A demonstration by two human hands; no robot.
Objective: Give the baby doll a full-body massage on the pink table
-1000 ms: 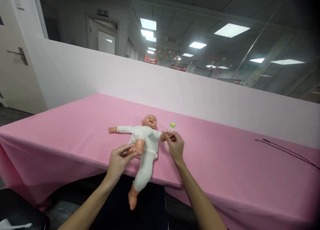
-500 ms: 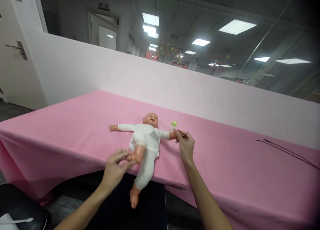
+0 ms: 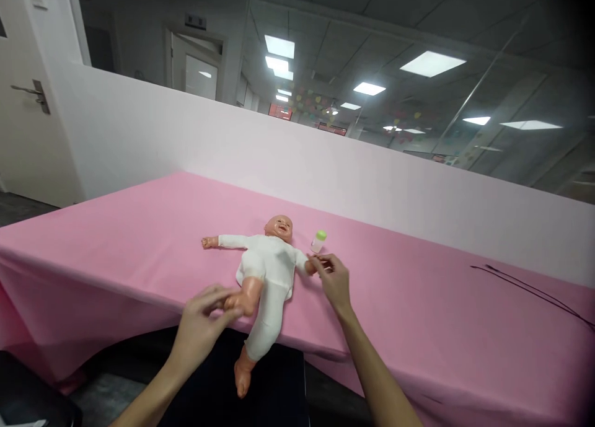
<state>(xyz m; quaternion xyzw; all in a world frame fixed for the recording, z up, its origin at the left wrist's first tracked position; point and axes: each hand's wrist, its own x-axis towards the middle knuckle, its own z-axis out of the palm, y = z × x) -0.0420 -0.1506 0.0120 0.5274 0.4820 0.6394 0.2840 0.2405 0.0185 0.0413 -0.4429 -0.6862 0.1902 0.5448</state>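
A baby doll (image 3: pixel 274 259) in a white suit lies on its back on the pink tablecloth (image 3: pixel 418 303), head toward the wall. My left hand (image 3: pixel 207 318) grips the doll's bare foot on the left, with that leg bent up. The doll's hand on the right side is pinched between the fingers of my right hand (image 3: pixel 332 278). Its other leg hangs over the table's front edge, and its other arm stretches out to the left. Just beyond my right hand stands a small clear bottle (image 3: pixel 318 242) with a green cap.
Thin black cables (image 3: pixel 534 290) lie at the right of the table. A white wall (image 3: pixel 325 167) with a window above it runs along the back. A dark chair (image 3: pixel 32 390) is at the lower left, and a door (image 3: pixel 32 105) at the far left.
My right hand has moved down and left with the doll's hand, bending that arm lower. My left hand has drawn the foot slightly left and down. The bottle now shows more fully.
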